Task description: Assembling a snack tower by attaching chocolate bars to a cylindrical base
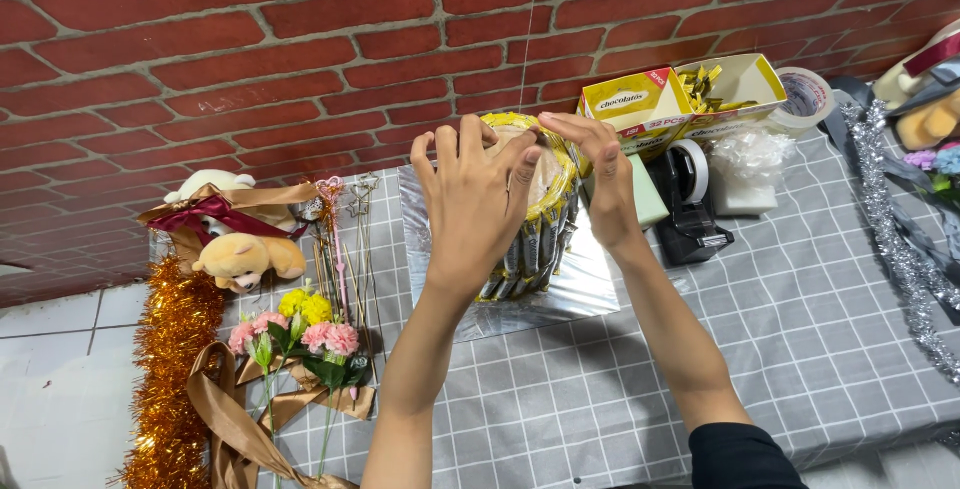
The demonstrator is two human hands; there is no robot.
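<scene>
Both hands are up on the round bundle of wrapped sweet sticks, which stands upright on a sheet of silver foil in the middle of the grey checked surface. The left hand lies flat against the near side of the bundle, fingers spread and curved round it, pressing, not pinching. The right hand comes in over the top rim from the far side, fingers bent onto the yellow ends of the sticks; whether it has anything pinched between thumb and finger I cannot tell, the palm hides it.

By the look of it this is the steadying stage: the ring of sticks is being held in shape around a core, one hand bracing, the other working at the rim. The next move would call for keeping that left-hand pressure even so the sticks don't splay, and for a free hand to reach the black tape dispenser just right of the bundle.

Behind it sits an open yellow carton, a roll of tape further right. Off to the left: a teddy bear, orange tinsel, and artificial flowers
</scene>
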